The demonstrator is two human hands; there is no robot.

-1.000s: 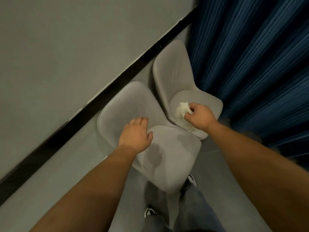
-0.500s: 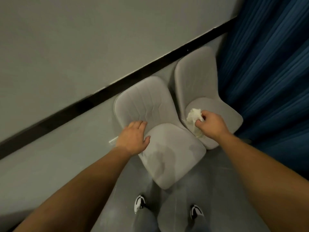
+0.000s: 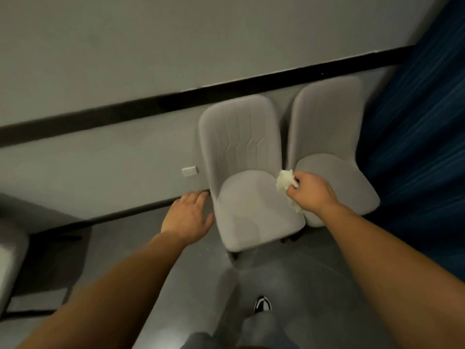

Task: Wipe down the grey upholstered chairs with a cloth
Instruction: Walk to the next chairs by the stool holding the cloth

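Two grey upholstered chairs stand side by side against the wall. The left chair point(image 3: 251, 205) is the nearer one, and the right chair point(image 3: 334, 172) stands beside the curtain. My right hand point(image 3: 312, 195) grips a crumpled white cloth point(image 3: 285, 182) over the gap between the two seats, at the right edge of the left chair's seat. Off the chair, my left hand point(image 3: 188, 217) hovers with fingers straight, just left of the left chair's seat edge and holding nothing.
A dark blue curtain point(image 3: 415, 137) hangs at the right. The grey wall has a black stripe point(image 3: 151, 107) and a white socket plate point(image 3: 189, 171). Another grey seat's edge point(image 3: 10, 250) shows at far left. My shoe point(image 3: 263, 304) stands on the grey floor.
The view has swung so the chairs stand more upright in frame. My left hand has left the left chair's seat and moved off to its left. The right hand still holds the cloth.
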